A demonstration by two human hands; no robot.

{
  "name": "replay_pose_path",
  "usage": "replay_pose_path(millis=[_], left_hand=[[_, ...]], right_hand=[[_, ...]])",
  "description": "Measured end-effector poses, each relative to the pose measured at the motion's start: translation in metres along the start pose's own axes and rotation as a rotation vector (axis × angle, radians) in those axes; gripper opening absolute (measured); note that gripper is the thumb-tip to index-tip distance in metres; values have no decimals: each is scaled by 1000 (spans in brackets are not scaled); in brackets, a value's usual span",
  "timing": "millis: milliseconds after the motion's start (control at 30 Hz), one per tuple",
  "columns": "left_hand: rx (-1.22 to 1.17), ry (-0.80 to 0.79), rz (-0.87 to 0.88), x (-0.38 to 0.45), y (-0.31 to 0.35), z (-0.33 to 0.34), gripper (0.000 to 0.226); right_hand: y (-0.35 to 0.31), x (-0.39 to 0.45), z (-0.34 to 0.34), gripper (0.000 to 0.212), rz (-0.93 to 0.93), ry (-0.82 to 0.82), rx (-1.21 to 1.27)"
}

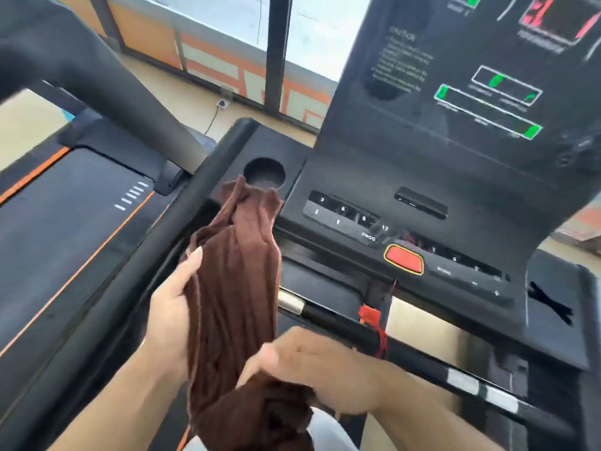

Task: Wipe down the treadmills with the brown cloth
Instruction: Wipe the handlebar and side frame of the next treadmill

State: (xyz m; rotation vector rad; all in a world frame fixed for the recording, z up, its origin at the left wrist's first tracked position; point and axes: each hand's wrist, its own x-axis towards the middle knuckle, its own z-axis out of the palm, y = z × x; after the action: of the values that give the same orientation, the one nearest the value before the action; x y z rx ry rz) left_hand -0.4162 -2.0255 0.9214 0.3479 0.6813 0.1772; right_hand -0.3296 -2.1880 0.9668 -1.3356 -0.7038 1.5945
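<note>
- Treadmill console (455, 151): black, tilted panel fills the upper right; green and red display segments lit, text too blurred to read.
- Second treadmill (71, 203) on the left: dark belt with orange side stripes, thick grey handrail (107, 89) crossing above it.
- Brown cloth (234, 288): bunched lengthwise and held up in front of the console's left side; its top end sits just below the round cup holder (264, 172), its lower end hangs down between both hands.
- Left hand (172, 307): grips the cloth's left edge, thumb curled onto the fabric, palm facing right.
- Right hand (309, 362): motion-blurred, fingers curled into the lower bunch of cloth, grasping it.
- Button row (344, 216) with numbers and "PROG", beside it the red stop button (404, 259) with a yellow rim.
- Red safety clip (369, 315) with cord hangs under the stop button.
</note>
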Motion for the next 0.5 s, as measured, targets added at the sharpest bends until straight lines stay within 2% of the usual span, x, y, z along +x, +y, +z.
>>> replay_pose_path(millis=[33,67,133,167,200,267,333,400,500], left_hand=[[13,-89,-53,-9,-13,3,60],[51,-160,-29,-24,-29,11,65],[153,-237,55,-55,-65,23,62],[190,-346,77,-62,-89,26,68],[253,-356,11,-72,-107,31,81],[499,-239,145,-88,-151,43,87],[671,-239,143,-104,-189,61,71],[828,-263,137,-110,-221,73,42],[1054,-325,136,-114,-255,88,29]], right_hand=[[15,-17,2,54,42,119,35],[33,-32,5,53,51,279,43],[66,-64,9,41,-17,656,46],[80,-82,11,34,-76,791,84],[91,-103,12,36,-108,848,116],[108,-144,15,45,-82,806,61],[120,-183,21,37,-54,750,-42],[135,-213,25,31,-89,875,-74],[159,-253,17,16,-100,1121,-183]])
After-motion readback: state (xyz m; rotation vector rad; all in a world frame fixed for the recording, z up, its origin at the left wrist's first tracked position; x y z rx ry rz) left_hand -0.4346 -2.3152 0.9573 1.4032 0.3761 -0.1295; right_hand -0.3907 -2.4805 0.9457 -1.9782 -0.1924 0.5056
